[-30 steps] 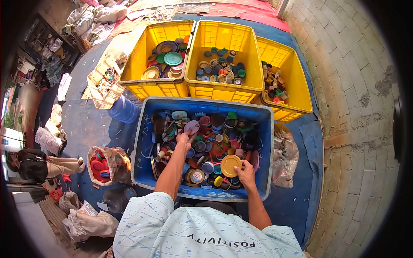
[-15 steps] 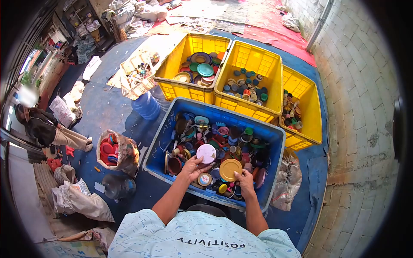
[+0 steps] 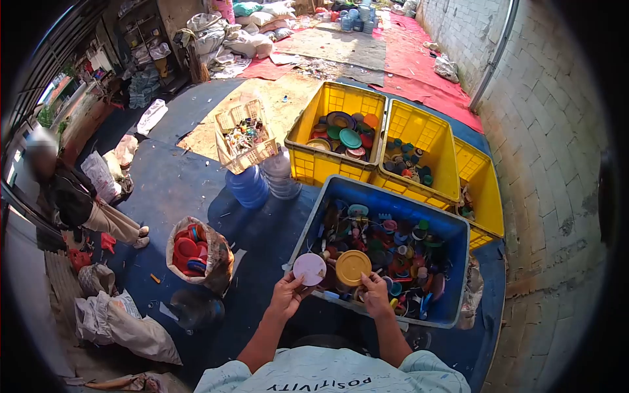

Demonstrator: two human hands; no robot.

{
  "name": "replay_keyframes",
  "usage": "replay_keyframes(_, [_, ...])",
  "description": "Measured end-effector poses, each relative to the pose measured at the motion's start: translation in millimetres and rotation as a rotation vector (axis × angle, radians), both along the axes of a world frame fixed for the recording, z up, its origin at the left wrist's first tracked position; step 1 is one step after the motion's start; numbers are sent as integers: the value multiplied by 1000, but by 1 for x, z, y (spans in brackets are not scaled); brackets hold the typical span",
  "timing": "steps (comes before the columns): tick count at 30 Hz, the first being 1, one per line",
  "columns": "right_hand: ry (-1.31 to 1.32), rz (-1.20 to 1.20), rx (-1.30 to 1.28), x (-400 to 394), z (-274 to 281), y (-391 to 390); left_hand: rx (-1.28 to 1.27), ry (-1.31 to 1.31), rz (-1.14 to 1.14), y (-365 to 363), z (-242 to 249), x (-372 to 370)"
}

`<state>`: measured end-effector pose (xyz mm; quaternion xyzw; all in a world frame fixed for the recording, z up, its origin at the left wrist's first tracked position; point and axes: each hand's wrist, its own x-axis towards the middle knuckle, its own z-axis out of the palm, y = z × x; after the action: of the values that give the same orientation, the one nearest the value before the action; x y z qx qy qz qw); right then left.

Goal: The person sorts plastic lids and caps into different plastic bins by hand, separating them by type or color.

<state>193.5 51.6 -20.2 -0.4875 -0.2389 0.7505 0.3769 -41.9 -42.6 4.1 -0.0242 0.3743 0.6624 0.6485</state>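
- Left fingers (image 3: 292, 283) clamped on pink lid (image 3: 310, 269), at blue crate's (image 3: 347, 190) near-left corner: likely light, stiff.
- Right fingers (image 3: 371, 283) clamped on mustard-yellow lid (image 3: 352, 267), over blue crate's near side: probably smooth; grip rim.

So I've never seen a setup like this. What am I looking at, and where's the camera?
There's no machine: these are a person's bare hands, seen by one head-worn camera looking forward and down. The left hand holds a round pale pink lid; the right hand holds a round mustard-yellow lid. In front is a blue crate of mixed plastic lids and caps. Beyond it stand three yellow crates, and off to the left, a sack.
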Motion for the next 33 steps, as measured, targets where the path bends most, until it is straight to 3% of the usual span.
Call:
replay_keyframes(6, [88, -70, -6, -96, 15, -35, -12, 5, 20, -36, 6, -100])
replay_keyframes(11, [52, -94, -9, -146, 28, -35, 3, 24, -35, -14, -1, -159])
replay_keyframes(19, [31, -237, 69, -202, 11, 24, -6, 62, -121, 96, -25, -219])
replay_keyframes(23, [61, -299, 103, -234, -10, 88, -5, 79, -169, 166, -24, -245])
replay_keyframes(30, [15, -353, 108, -278, 12, 193, -26, 151, -247, 288, -23, -273])
replay_keyframes(33, [-18, -427, 109, -287, -2, 231, 0, 144, -264, 338, -22, -276])
